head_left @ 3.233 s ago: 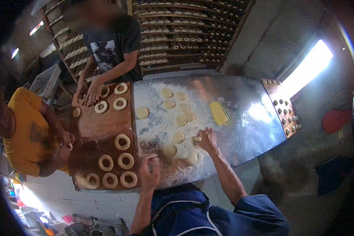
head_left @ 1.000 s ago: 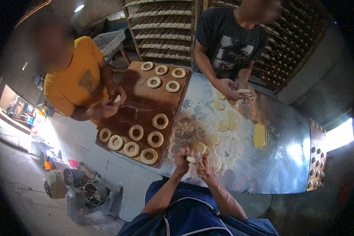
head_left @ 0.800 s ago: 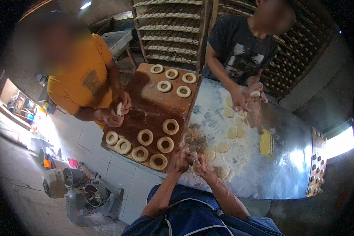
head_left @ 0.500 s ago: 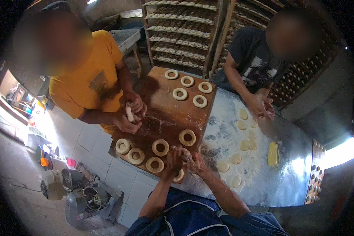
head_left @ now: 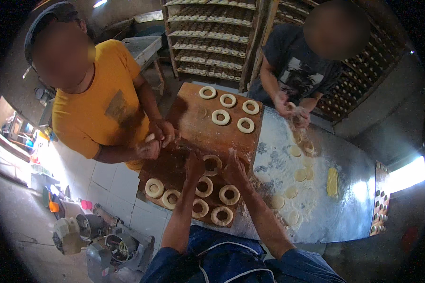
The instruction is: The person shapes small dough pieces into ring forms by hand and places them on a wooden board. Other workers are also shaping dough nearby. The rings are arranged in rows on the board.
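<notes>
A pale dough ring lies on the brown wooden board, between my two hands. My left hand is close against the ring's left side, its fingers partly blurred and seeming apart. On the other side my right hand is open, fingers stretched away from me, and it appears to hold nothing. Nearer to me lie more dough rings, one beside my left wrist and another by my right wrist. Whether either hand touches the middle ring is hard to tell.
At the left, a co-worker in a yellow shirt handles dough. Across the table, another in a dark shirt works over dough discs. Flour and a yellow slab lie on the metal table. Loaded racks stand behind.
My hands have moved away from me over the board and spread apart. A ring now lies between them. The whole view has shifted slightly. The far co-worker's hands moved left.
</notes>
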`<state>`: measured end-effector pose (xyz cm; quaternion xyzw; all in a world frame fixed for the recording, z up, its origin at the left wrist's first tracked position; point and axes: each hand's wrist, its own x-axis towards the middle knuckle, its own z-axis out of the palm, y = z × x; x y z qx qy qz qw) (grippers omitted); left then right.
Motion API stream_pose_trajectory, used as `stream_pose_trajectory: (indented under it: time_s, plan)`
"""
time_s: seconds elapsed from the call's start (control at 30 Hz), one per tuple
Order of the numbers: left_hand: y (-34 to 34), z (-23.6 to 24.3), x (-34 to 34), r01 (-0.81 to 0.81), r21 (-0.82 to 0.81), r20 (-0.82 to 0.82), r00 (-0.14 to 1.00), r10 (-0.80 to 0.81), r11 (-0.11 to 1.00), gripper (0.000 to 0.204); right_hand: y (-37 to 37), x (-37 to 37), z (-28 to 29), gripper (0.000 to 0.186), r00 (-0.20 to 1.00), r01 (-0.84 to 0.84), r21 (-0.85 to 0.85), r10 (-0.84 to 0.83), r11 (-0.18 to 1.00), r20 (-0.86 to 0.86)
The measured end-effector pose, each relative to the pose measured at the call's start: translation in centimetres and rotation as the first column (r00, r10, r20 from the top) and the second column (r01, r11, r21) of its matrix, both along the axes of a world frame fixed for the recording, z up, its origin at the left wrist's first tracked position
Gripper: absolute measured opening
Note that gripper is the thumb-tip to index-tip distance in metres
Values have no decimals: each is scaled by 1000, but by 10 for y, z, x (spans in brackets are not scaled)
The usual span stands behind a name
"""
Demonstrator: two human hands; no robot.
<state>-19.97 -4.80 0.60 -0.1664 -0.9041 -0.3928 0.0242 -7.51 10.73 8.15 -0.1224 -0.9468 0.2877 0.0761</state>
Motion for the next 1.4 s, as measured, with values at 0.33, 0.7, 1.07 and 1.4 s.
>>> stream_pose_trajectory:
  time_s: [0.33,0.7,1.07,1.4]
  plan:
    - [15,24,33,80,166,2,997,-81,983,35,58,204,18,56,968,242,-264,-250,934,6]
    - [154,91,259,485,210,98,853,-512,849,30,172,243,-9,36,826,563,-132,-557,816,86]
    - [208,99,336,150,648,531,614,-584,747,23,181,307,34,45,906,256,-661,-414,705,-90]
    - [215,104,355,-87,866,495,283,-822,492,48,206,346,49,54,967,-190,-982,-167,12,-190]
